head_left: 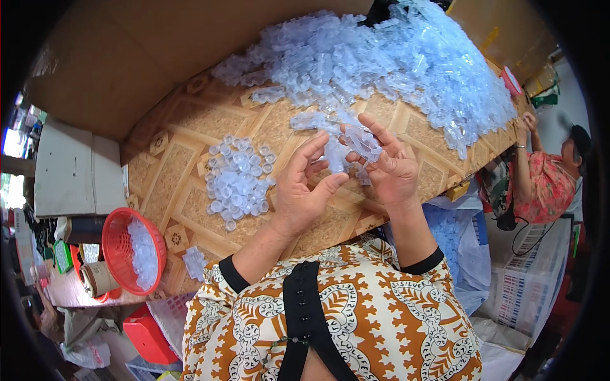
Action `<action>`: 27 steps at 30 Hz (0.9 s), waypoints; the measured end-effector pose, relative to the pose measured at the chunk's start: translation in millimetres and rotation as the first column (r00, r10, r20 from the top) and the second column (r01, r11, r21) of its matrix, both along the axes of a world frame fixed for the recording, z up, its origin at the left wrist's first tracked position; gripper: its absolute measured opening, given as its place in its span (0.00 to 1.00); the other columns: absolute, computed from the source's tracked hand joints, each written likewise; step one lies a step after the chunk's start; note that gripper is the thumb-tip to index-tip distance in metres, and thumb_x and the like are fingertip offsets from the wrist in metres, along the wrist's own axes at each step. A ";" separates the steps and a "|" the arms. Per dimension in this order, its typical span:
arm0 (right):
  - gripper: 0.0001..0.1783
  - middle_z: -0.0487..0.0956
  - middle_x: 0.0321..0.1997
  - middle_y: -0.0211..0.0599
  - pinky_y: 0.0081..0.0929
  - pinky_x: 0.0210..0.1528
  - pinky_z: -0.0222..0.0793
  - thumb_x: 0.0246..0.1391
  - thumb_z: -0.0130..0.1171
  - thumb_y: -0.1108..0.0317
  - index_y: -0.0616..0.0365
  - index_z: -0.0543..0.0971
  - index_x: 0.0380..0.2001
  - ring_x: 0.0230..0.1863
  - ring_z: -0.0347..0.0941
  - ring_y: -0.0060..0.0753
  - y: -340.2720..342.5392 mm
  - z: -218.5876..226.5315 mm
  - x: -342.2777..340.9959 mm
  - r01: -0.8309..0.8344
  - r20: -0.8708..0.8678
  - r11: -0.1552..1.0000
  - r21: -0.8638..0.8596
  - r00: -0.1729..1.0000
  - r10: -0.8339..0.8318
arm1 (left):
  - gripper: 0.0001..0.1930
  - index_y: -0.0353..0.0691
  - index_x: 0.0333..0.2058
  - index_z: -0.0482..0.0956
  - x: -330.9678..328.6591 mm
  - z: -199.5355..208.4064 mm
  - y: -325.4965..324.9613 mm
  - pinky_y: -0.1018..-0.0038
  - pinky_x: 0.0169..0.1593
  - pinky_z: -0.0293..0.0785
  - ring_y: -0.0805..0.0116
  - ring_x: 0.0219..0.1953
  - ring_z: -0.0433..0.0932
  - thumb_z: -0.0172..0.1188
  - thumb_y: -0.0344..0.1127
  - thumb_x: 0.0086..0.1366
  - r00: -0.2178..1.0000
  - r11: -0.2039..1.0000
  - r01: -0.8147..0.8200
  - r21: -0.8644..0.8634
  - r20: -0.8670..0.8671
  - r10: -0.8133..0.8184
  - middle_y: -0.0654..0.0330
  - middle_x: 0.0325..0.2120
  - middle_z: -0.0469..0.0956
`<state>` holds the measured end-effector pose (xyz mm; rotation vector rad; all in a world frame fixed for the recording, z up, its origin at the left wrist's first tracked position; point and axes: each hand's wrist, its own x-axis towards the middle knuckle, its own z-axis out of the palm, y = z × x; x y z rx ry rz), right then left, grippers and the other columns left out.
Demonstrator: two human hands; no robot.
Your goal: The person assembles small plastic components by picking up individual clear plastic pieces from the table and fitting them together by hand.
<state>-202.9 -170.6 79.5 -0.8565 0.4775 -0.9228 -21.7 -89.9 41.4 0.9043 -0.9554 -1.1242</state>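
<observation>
Over the table [171, 190], my right hand [395, 176] grips a clear plastic piece [363, 143] between thumb and fingers. Facing it, my left hand [297, 189] has its fingers apart and thumb stretched out, with nothing visible in it. Other clear pieces lie on the table just beyond and between my hands, partly hidden by them. One clear plastic piece [307, 120] lies just past my left fingertips. To the left of that hand spreads a pile of small round clear caps [239, 184].
A large heap of clear plastic pieces [406, 66] covers the far side, against cardboard walls [152, 57]. A red basket [161, 254] with clear parts stands at the left edge, near a tape roll [98, 279]. Another person [540, 181] sits at the right; bags [454, 235] hang below the edge.
</observation>
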 end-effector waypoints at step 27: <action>0.22 0.79 0.57 0.46 0.42 0.61 0.69 0.48 0.68 0.70 0.57 0.83 0.49 0.58 0.75 0.47 -110.2 -20.5 -46.7 -0.009 -0.544 0.547 -0.837 0.122 -0.830 | 0.32 0.36 0.64 0.69 -0.5 6.1 8.3 0.79 0.54 0.75 0.78 0.51 0.73 0.70 0.25 0.62 0.999 0.992 0.039 0.124 -0.033 -0.035 0.62 0.57 0.73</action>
